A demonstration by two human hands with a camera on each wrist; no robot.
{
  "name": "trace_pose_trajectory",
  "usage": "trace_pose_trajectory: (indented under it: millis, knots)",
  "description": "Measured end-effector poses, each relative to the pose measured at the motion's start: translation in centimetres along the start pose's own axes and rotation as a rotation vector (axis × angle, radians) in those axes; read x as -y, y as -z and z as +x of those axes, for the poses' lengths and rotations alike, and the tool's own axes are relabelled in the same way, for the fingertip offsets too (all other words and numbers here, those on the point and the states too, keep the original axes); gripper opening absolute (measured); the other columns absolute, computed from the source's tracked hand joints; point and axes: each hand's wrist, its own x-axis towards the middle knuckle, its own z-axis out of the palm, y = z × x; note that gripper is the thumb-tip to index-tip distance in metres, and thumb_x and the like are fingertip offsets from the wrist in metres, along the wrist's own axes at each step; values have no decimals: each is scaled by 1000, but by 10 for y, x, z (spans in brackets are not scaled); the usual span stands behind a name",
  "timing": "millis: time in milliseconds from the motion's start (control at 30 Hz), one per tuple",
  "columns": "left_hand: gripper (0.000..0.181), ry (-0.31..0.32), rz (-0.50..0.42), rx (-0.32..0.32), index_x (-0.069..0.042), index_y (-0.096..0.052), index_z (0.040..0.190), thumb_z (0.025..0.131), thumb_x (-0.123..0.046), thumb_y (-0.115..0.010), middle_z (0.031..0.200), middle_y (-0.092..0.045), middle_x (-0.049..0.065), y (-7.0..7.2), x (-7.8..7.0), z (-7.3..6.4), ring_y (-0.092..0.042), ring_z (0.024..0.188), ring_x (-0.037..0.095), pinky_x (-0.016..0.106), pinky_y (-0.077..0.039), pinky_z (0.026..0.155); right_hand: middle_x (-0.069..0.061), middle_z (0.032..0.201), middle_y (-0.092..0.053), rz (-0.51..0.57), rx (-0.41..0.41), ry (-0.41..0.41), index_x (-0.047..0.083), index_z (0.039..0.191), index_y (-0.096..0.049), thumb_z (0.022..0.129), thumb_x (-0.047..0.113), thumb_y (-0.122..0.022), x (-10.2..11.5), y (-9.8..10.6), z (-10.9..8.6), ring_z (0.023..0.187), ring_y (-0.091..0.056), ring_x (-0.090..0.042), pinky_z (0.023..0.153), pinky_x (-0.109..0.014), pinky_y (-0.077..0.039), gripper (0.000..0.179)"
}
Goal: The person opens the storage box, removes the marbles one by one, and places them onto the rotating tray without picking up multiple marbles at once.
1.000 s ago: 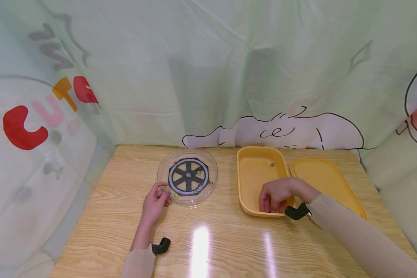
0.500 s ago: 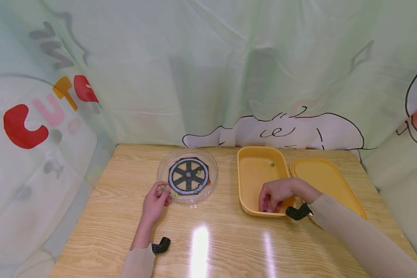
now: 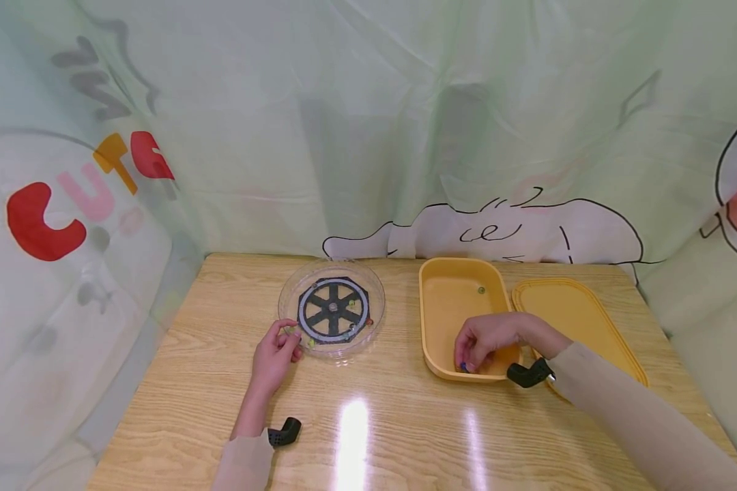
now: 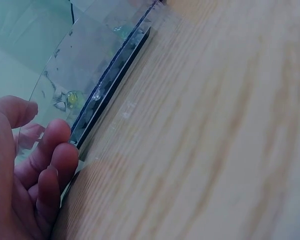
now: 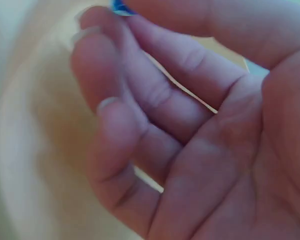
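Observation:
A clear round dish [image 3: 377, 286] sits at the back left of the table, with a black spoked wheel shape [image 3: 334, 310] showing in its middle. My left hand [image 3: 274, 359] holds the dish's near-left rim between thumb and fingers; in the left wrist view the fingers stand on both sides of the clear wall. Green marbles [image 4: 74, 98] and a red one [image 3: 370, 322] lie inside. Within the yellow container [image 3: 422, 320], my right hand [image 3: 488, 339] pinches a small blue marble [image 3: 464, 367] low by the near wall. Fingers hide most of this marble in the right wrist view [image 5: 121, 7].
One green marble [image 3: 482, 290] lies at the far right of the yellow container's floor. A yellow lid [image 3: 568, 307] is beside the container on the right. Behind the wooden table [image 3: 405, 436] hangs a printed curtain [image 3: 374, 136].
My right hand has shifted slightly left inside the container, and the blue marble now shows at its fingertips. The left hand stays on the dish rim.

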Motion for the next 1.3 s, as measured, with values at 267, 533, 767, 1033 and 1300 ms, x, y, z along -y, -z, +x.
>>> trace_pose_trajectory:
  millis: [267,533,767,1033,1300]
  knots:
    - [21,3,2,3,-14,-61,120,101,-22,-61,66,-62,7,0,-1,0,-60,60,21,27,-50,59,-5,84,-70,55,-54,74,-7,100,-72,85,8,-74,-1,3,-4,72,-57,-11,65,-21,-46,21]
    - [22,34,-19,12,-13,-61,121,101,-22,-61,68,-62,9,2,0,2,-60,62,21,26,-50,60,-10,90,-69,97,-130,187,-12,103,-68,88,7,-72,3,4,-6,75,-58,-13,69,-24,-48,25]
    - [26,97,-29,47,-6,-57,126,102,-15,-58,70,-62,15,4,1,3,-60,64,25,28,-51,62,-13,93,-70,101,-195,245,-9,103,-68,90,8,-71,4,-2,-8,79,-60,-14,73,-25,-51,22]
    - [23,71,-43,46,-11,-59,123,101,-18,-60,69,-61,10,5,-1,3,-59,63,21,27,-50,62,-19,99,-69,120,-392,293,-8,106,-66,93,13,-69,13,-6,-16,85,-61,-20,78,-28,-52,25]
    - [22,47,-37,50,-13,-60,121,101,-21,-61,69,-62,10,5,1,2,-60,63,23,28,-51,61,-13,96,-68,66,-632,385,-5,103,-68,93,10,-70,36,-32,-10,88,-62,-23,79,-26,-53,18]
